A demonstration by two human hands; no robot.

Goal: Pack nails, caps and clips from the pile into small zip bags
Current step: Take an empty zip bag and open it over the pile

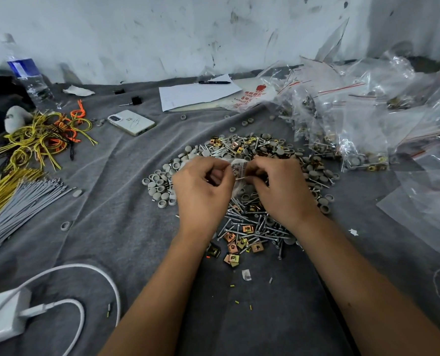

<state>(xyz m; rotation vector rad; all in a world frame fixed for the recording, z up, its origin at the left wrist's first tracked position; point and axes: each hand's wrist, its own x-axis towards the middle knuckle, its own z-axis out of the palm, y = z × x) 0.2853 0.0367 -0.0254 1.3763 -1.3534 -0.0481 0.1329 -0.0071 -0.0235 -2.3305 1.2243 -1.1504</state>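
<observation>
Head camera looks down, close over pile (242, 191).

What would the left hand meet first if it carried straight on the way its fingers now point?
The left hand pinches the small bag, fingers pointing right toward the right hand. Going straight on, it would probably meet the right hand's fingers first, just across the bag, though depth is hard to judge.
</observation>
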